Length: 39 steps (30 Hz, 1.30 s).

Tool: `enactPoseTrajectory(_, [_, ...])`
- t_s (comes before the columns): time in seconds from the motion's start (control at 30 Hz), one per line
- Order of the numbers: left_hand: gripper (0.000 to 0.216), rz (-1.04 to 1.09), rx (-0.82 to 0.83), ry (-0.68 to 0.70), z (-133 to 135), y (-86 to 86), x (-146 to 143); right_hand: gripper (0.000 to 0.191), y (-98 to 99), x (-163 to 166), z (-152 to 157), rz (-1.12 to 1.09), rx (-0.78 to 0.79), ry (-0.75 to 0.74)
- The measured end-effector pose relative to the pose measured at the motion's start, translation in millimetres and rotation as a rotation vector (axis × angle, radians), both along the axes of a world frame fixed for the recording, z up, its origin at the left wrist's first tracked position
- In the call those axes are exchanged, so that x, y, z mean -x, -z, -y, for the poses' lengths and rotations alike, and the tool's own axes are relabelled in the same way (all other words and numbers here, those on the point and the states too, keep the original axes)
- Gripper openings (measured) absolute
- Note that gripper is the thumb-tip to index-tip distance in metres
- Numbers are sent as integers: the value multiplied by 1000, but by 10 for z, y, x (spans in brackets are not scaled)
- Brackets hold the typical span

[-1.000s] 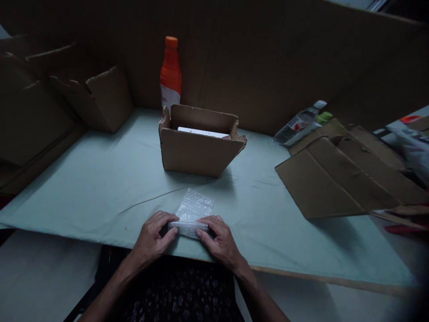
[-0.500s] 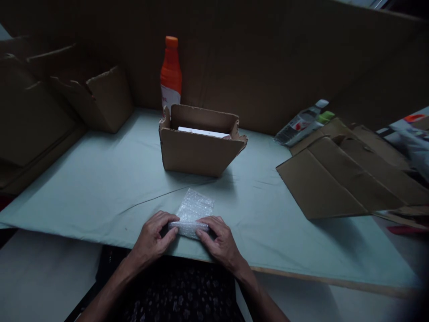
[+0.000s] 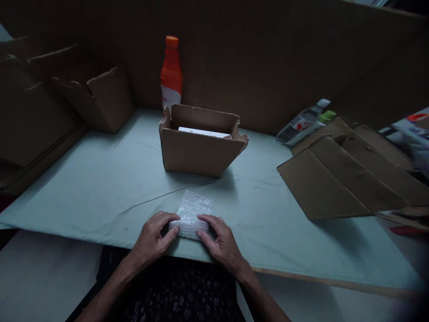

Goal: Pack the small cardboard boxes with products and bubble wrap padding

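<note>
At six o'clock on the table [image 3: 100,179], close to its front edge, a person is holding some bubble wrap [image 3: 195,207] in two bare hands. The left hand [image 3: 154,233] is pinching one end between thumb and fingers, and the right hand [image 3: 221,239] is pinching the other end the same way. Both hands are gripping the wrap, with a shiny bit showing between them. The near part is looking thicker; I am not able to tell if it is rolled or folded. The far part is lying flat, pointing to twelve.

Up at twelve, a brown box [image 3: 192,154] is standing with its top open, and something white [image 3: 203,132] is peeking out. Behind it, at eleven, an orange bottle [image 3: 170,74] is standing. Another box [image 3: 115,100] is sitting at ten. At two, a clear bottle [image 3: 297,126] is showing, and at three, some brown cardboard [image 3: 325,179] is resting.
</note>
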<state>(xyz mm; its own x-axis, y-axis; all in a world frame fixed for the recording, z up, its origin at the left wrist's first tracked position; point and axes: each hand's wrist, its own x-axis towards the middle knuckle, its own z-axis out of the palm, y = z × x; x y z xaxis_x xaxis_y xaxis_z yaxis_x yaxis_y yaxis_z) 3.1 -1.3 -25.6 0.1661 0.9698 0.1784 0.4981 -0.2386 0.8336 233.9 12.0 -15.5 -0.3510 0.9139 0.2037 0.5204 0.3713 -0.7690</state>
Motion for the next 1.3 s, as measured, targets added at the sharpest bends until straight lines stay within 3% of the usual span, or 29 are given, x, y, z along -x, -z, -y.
enactPoseTrajectory(1.3, [17,11,-38,6,-1,43,4,18,50,11,29,-23,-68,6])
